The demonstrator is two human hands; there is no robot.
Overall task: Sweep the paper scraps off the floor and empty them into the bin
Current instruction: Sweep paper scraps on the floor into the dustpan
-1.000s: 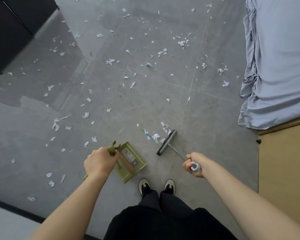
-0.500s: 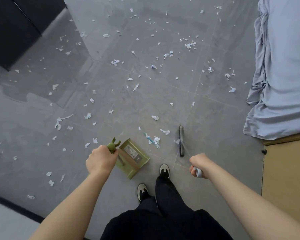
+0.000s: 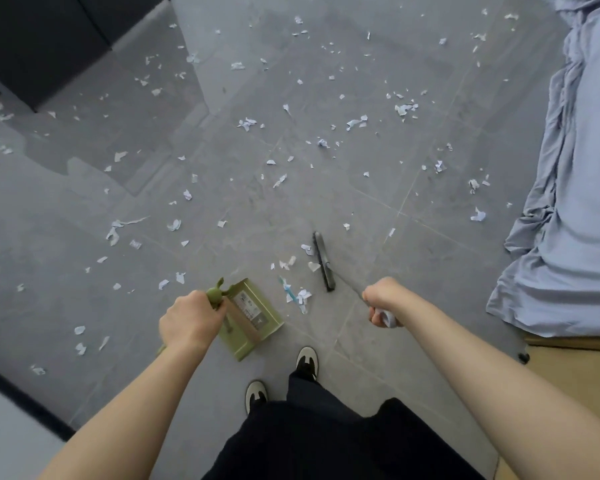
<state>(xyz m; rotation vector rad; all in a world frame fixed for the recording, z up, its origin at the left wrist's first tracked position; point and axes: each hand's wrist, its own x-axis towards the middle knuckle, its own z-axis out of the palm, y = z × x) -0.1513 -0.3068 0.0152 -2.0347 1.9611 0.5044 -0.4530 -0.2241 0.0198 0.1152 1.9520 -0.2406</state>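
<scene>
The left hand [image 3: 191,320] is clenched around the top of the green handle of an olive-green plastic dustpan [image 3: 253,318]. The pan stands on the grey tiled floor [image 3: 378,344] in front of the person's two black-and-white shoes [image 3: 305,358], with its open mouth turned toward the far right. The right hand [image 3: 383,299] grasps the pale grip of a thin metal-handled broom with a dark, narrow head [image 3: 324,260]. The head lies on the floor, beyond and to the right of the dustpan, apart from it.

Small white paper scraps [image 3: 300,297] lie between the broom head and the mouth of the pan, one of them with a blue strip. A few more scraps touch the left side of the broom head. Many others are spread over the whole floor, up to the far edge and to the left edge.

A crumpled light-blue cloth sheet [image 3: 575,202] hangs along the right edge of the floor, above a tan wooden panel [image 3: 575,382]. A dark cabinet [image 3: 42,39] stands at the far left corner.
</scene>
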